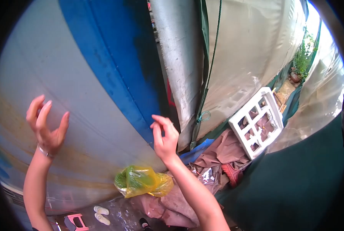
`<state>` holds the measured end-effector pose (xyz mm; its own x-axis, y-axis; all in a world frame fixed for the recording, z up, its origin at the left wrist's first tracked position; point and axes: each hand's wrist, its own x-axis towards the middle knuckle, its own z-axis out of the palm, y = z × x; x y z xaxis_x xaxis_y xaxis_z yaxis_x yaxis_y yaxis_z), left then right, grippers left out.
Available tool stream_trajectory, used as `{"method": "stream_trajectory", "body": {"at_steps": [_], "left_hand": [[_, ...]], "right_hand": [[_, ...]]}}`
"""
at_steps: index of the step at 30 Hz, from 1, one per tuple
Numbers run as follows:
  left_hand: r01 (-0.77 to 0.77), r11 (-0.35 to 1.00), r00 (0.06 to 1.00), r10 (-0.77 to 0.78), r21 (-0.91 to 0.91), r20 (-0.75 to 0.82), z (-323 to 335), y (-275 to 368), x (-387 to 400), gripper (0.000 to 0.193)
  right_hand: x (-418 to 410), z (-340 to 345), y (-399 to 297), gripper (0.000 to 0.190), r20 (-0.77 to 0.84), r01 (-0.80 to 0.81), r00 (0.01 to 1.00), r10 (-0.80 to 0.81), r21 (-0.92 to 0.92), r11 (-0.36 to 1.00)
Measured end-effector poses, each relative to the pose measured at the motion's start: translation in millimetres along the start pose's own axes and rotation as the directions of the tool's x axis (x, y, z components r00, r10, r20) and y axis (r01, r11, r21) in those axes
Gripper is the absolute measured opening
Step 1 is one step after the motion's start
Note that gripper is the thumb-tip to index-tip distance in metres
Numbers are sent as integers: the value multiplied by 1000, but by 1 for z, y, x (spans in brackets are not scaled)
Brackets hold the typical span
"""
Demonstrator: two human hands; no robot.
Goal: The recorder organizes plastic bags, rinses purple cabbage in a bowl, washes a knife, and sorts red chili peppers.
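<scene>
My left hand (49, 127) is raised at the left in front of a grey panel (82, 138), its fingers apart and bent, holding nothing; a thin bracelet circles the wrist. Near the lower edge of a blue panel (111, 57) is my right hand (164, 137), also without anything in it, fingers loosely bent and a ring on one. Below and between the hands lies a yellow plastic bag (143, 182) with something green inside. Whether either hand touches the panels cannot be told.
Brown sheeting (177, 202) covers part of the ground. A white plastic frame (258, 124) leans at the right beside beige tarpaulin (241, 52). A green cord (215, 49) hangs down. Below are white shoes (101, 215), a pink stool (78, 222) and a red brush (232, 173). A potted plant (302, 60) stands far right.
</scene>
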<state>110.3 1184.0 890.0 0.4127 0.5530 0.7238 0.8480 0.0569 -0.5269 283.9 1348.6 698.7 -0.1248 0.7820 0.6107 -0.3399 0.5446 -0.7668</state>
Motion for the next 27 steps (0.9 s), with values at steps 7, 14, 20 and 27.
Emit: {"method": "stream_trajectory", "body": {"at_steps": [7,14,20,27], "left_hand": [[-21,998,993,13,64,119,-10,1,-6,51],[-8,998,982,-3,56,186,-6,-2,-13,50],[-16,999,977,7,45,212,-8,-5,-17,48],[-1,997,976,-15,71,215,-8,-5,-18,48]], "right_hand": [[70,-51,37,19,-233,43,971,-53,-50,998],[93,-99,26,29,92,-251,968,235,430,867],[114,-115,28,57,346,-523,849,400,659,540],[121,-113,23,43,341,-587,807,482,551,593]]}}
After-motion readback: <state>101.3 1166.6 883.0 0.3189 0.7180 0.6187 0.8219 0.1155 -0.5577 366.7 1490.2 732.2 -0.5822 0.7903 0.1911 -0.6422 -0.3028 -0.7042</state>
